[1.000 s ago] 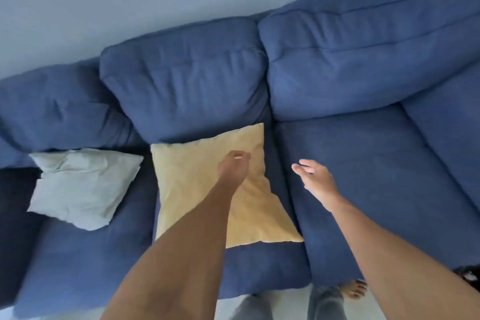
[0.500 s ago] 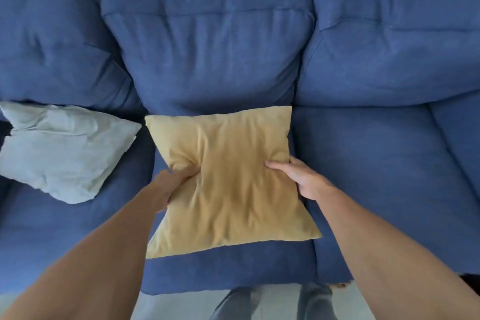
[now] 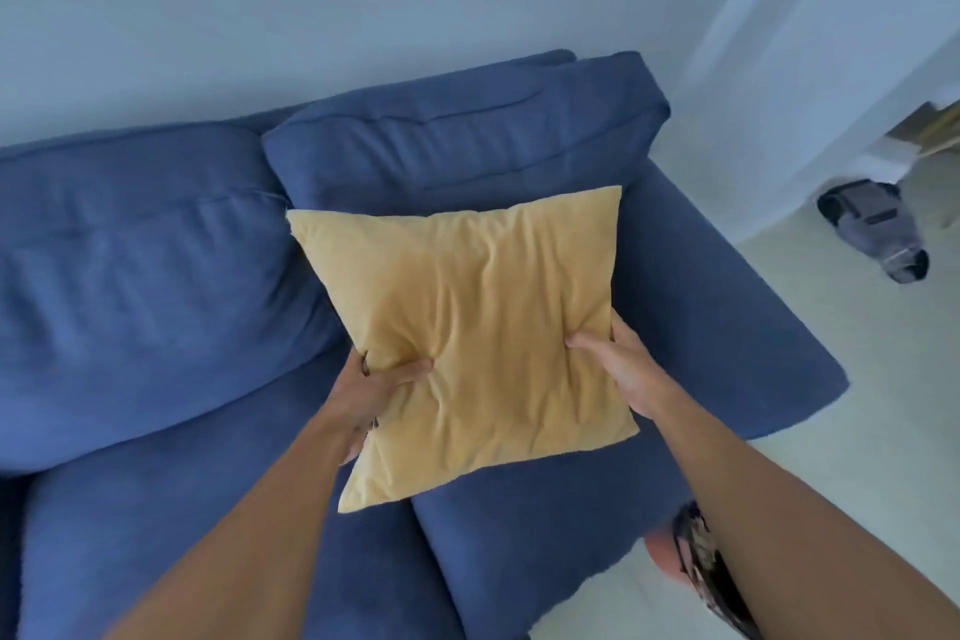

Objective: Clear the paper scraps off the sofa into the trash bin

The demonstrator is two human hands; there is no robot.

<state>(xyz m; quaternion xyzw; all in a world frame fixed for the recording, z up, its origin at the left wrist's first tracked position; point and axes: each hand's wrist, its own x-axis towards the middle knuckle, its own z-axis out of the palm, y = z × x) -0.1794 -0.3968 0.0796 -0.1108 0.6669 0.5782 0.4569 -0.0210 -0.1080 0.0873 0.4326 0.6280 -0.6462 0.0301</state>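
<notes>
I hold a yellow cushion (image 3: 467, 327) with both hands above the right end of the blue sofa (image 3: 156, 286). My left hand (image 3: 371, 392) grips its lower left edge, thumb pressed into the fabric. My right hand (image 3: 621, 369) clasps its right edge. The cushion hangs tilted in front of the right back cushion (image 3: 467, 140). No paper scraps and no trash bin are in view.
The sofa's right armrest (image 3: 737, 327) ends at a pale floor (image 3: 883, 405). A dark grey bag or shoe-like object (image 3: 872, 229) lies on the floor by a white wall corner. Part of my leg and patterned clothing (image 3: 691, 551) shows at the lower right.
Both hands have lifted the yellow cushion off the seat and carried it toward the sofa's right end. My view has swung right; the pale grey cushion is out of view.
</notes>
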